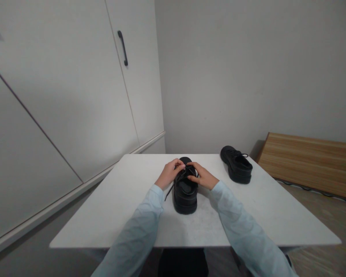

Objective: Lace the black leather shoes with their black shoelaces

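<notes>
Occupying the white table [103, 215]: one black shoe [185, 202], upright between the hands, heel toward the person, apparently so both reach its lacing. Left hand [170, 173]: thumb and fingertips drawn close at the lace [169, 192]; dark on dark, a pinch cannot be confirmed. Right hand [203, 177]: thumb and forefinger spread. Second shoe [240, 175]: farther right, well apart, presumably for elbow room.

2 long sleeves [141, 225], pale blue, plain, creased.

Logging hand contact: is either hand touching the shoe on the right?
No, the left hand and right hand are both at the near shoe, apart from the other shoe.
</notes>
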Tool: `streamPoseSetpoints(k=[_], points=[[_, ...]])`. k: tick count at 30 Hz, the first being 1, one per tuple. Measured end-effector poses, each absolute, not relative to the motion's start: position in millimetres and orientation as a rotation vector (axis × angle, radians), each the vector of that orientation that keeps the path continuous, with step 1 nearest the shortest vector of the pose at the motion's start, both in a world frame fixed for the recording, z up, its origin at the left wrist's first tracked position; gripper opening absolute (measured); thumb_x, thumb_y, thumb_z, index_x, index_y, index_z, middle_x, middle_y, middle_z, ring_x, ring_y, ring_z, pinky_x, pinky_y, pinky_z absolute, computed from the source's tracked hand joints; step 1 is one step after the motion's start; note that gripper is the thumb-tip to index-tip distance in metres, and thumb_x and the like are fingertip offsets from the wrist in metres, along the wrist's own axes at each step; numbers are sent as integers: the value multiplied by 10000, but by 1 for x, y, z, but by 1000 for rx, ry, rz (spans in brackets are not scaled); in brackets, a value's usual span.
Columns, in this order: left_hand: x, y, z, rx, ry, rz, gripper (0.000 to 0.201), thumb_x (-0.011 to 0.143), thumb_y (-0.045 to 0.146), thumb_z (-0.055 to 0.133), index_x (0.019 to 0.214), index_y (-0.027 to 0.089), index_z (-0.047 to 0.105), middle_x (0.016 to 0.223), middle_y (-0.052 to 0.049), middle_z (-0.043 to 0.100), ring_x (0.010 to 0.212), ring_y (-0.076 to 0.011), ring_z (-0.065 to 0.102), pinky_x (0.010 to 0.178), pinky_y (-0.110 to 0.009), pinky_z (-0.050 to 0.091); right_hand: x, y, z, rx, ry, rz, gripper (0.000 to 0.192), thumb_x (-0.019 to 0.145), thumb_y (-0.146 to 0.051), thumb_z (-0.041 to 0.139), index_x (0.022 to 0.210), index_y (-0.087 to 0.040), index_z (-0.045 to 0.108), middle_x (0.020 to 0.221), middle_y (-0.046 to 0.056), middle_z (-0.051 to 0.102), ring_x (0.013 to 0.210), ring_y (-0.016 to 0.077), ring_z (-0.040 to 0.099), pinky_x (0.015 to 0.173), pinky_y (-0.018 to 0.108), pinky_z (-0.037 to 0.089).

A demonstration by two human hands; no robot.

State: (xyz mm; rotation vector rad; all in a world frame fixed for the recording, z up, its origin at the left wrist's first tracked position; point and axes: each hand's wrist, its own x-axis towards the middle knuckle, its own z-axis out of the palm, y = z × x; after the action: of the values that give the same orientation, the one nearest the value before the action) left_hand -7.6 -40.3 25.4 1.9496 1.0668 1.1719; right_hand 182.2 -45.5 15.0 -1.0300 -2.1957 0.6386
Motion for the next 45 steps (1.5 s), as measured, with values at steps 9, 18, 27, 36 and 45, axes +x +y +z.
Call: streamPoseSetpoints(k=[9,18,27,36,45], points=[[-8,-45,31,1688,840,1068,246,691,293,683,843,143,561,730,-2,590,694,-119,556,673,-241,407,184,-45,14,-1006,-2178,658,502,735,-261,602,1197,-149,437,1212,140,528,1134,274,505,997,461,359],[-10,-43,30,1533,758,1207,247,656,159,677,841,158,512,810,-3,605,783,-120,590,744,-243,423,185,-42,11,-1003,-2173,674,516,733,-273,614,1207,-166,440,1223,123,531,1138,266,504,1008,458,354],[-8,-44,33,1506,835,1178,113,667,125,527,772,163,511,681,28,538,595,-94,534,526,-194,367,186,-44,13,-1007,-2181,670,509,736,-270,606,1207,-158,448,1229,125,527,1151,266,495,1017,461,342],[-23,-39,34,1798,851,1010,195,624,113,594,815,150,577,757,17,551,642,-90,475,623,-217,375,186,-45,14,-1003,-2171,677,497,743,-288,604,1200,-165,452,1228,125,529,1149,271,495,1018,465,341],[-30,-32,27,1750,894,1011,235,647,203,702,837,149,574,835,-51,646,808,-158,610,740,-289,449,187,-43,12,-993,-2172,684,498,741,-286,606,1198,-164,453,1223,126,530,1156,271,489,1014,465,341]])
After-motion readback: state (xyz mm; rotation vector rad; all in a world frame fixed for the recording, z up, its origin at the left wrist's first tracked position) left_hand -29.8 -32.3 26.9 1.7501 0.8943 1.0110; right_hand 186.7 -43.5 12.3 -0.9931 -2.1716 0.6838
